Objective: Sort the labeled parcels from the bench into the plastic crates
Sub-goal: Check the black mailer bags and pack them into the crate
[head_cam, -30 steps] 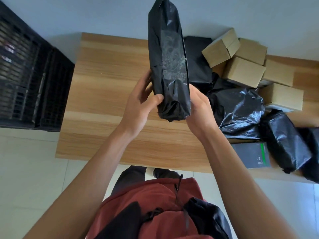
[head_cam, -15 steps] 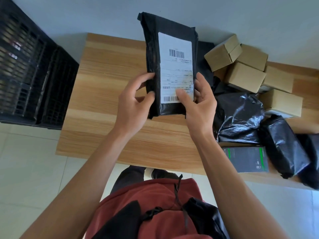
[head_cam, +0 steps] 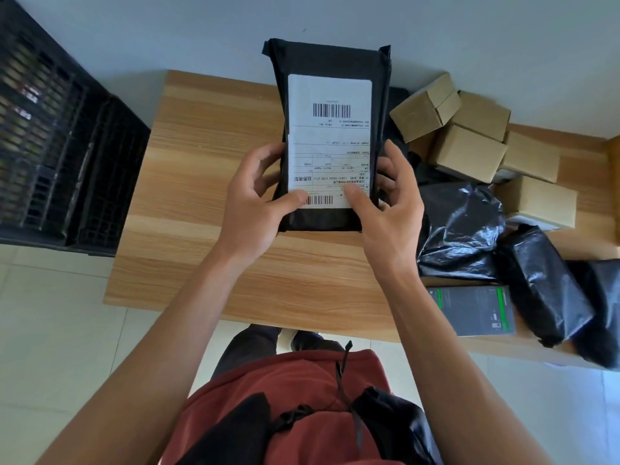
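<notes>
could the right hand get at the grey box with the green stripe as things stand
Probably not yet: the right hand grips the labeled black parcel together with the left hand. The grey box lies uncovered at the bench edge.

A pale grey wall (head_cam: 469,35) filled the top of the view, plain and evenly lit by soft light. Against it stood a table (head_cam: 208,182) with a light wood-grain top in alternating paler and darker bands; its left edge and near edge were in full view, while its right end ran out of frame. Below the table's near edge lay a floor (head_cam: 57,330) of large off-white tiles with thin grout lines, glossy enough to catch a faint sheen.
</notes>
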Demonstrator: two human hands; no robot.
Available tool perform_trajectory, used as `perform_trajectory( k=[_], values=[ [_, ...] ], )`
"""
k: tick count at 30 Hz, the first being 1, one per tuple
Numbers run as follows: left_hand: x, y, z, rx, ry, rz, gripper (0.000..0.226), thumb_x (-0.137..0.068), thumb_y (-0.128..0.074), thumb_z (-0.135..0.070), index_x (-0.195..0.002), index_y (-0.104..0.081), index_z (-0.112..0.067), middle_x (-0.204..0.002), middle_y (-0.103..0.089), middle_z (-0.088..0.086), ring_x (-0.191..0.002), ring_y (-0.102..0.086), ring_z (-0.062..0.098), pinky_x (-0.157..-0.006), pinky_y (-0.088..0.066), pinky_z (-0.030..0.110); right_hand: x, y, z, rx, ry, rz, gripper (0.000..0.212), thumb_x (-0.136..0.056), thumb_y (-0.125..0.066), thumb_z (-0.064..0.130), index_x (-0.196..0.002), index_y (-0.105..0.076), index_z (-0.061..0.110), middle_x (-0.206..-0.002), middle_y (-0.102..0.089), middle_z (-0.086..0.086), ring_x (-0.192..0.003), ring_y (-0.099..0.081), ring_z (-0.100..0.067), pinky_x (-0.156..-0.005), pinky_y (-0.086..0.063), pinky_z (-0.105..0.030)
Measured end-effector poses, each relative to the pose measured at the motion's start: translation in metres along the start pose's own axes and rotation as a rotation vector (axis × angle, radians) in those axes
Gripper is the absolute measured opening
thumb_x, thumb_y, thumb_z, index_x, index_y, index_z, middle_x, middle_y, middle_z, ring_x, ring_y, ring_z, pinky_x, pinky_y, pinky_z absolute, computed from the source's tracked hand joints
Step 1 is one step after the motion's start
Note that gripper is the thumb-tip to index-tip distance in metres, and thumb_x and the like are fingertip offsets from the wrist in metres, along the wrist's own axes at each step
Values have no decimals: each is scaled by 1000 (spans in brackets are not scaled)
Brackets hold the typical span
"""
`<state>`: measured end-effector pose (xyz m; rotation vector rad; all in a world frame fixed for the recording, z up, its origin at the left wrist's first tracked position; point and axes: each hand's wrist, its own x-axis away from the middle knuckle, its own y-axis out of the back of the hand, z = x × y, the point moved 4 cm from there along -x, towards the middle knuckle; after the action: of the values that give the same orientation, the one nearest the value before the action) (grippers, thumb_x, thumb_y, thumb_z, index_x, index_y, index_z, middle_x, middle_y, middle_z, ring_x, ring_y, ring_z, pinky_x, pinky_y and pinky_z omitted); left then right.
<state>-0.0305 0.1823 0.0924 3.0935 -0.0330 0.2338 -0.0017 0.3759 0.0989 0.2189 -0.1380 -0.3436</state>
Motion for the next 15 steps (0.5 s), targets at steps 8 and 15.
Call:
perform_trajectory(
  k=[8, 15],
  values=[
    [-12, 17, -12, 0, 35, 146, 71, -75, -74, 0, -140, -57, -23, -138, -67, -4, -129, -63, 17, -104, -55, 43, -34, 21, 17, 50, -7, 85, 80, -96, -74, 26, -161, -27, 30, -134, -58, 29, -127, -60, -5, -95, -58, -28],
    [-30, 19, -38, 108, 48, 283, 65, -77, -63, 6, -138, -62, -16, -133, -71, 2, -128, -65, 22, -96, -57, 33, -57, 44, 44, -85, -35, 126, 79, -102, -67, 25, -165, -19, 27, -104, -66, 46, -112, -72, -10, -93, -62, -48]
  ],
)
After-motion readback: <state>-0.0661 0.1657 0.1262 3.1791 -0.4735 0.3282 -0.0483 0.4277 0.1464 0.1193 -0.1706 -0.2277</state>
